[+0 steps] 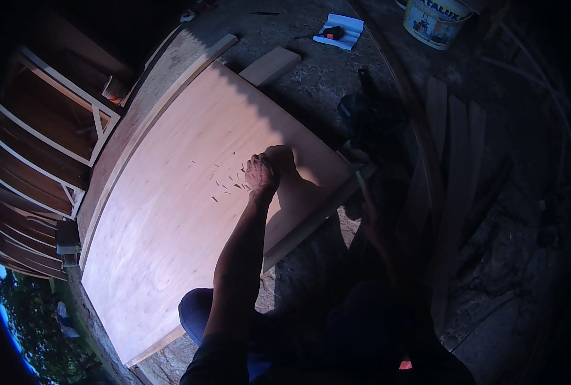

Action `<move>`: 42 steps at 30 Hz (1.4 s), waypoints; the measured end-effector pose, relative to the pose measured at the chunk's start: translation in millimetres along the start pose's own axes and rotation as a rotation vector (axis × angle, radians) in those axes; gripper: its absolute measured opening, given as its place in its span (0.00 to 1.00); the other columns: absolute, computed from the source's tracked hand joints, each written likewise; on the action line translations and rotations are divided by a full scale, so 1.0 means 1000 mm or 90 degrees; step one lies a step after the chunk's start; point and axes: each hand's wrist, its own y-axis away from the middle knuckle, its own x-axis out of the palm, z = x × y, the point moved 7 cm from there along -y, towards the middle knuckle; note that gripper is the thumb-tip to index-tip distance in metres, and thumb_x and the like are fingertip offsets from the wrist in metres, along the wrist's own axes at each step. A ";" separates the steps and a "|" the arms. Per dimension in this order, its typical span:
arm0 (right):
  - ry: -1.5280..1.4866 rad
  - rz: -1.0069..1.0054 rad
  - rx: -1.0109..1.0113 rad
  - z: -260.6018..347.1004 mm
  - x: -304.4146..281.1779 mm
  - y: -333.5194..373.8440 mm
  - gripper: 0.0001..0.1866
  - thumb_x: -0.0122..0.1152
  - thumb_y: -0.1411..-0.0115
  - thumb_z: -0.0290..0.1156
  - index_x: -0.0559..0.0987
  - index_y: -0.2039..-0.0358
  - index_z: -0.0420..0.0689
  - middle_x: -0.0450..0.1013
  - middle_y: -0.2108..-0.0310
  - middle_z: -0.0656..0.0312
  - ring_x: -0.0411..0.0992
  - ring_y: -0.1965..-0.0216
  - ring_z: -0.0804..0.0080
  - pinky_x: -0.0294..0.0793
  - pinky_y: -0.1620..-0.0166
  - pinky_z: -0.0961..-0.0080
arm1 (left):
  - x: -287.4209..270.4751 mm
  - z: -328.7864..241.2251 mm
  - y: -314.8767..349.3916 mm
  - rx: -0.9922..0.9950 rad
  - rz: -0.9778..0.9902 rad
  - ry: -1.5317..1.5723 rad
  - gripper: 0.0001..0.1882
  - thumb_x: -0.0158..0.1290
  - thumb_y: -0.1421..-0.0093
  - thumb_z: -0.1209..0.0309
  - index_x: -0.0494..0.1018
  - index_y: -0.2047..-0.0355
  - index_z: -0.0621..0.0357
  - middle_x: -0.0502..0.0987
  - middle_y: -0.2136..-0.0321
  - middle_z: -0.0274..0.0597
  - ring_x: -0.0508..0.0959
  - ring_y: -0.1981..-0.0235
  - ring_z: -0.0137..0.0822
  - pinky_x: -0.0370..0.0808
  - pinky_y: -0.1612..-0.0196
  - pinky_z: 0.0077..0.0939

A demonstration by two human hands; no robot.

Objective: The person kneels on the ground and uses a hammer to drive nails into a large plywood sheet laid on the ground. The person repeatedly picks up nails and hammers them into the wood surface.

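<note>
I see a big pale board [170, 192] in the middle of the frame. The left hand [260, 173] is on it, fingers curled, beside little dark bits [224, 186]; I can't tell if it holds any. The right hand [374, 215], right of centre, is in shade near a green thing [360, 176]; I can't tell its grip. It looks like work on the board's face, so the next move needs a steady board and good light. Shade and loose bits get in the way. A bucket [434, 25] stands upper right.
</note>
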 end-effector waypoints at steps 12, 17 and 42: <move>0.013 -0.043 -0.041 0.011 0.000 -0.001 0.36 0.49 0.29 0.26 0.53 0.24 0.62 0.75 0.68 0.38 0.78 0.69 0.45 0.74 0.65 0.57 | 0.019 -0.123 0.035 0.093 0.030 0.368 0.16 0.58 0.39 0.57 0.80 0.56 0.53 0.82 0.67 0.47 0.82 0.65 0.52 0.78 0.62 0.48; 0.012 -0.091 -0.087 0.004 -0.016 0.001 0.35 0.48 0.28 0.26 0.53 0.24 0.60 0.76 0.61 0.38 0.80 0.63 0.45 0.75 0.61 0.58 | 0.008 -0.165 0.042 0.036 0.083 0.364 0.17 0.64 0.47 0.52 0.83 0.65 0.49 0.82 0.61 0.45 0.80 0.58 0.52 0.76 0.54 0.47; 0.152 0.052 -0.118 -0.039 -0.009 -0.027 0.31 0.48 0.31 0.23 0.60 0.28 0.41 0.62 0.32 0.39 0.63 0.32 0.43 0.68 0.35 0.59 | -0.174 0.148 0.112 -0.010 -0.132 0.227 0.14 0.47 0.38 0.76 0.78 0.55 0.53 0.80 0.68 0.50 0.81 0.61 0.51 0.79 0.60 0.45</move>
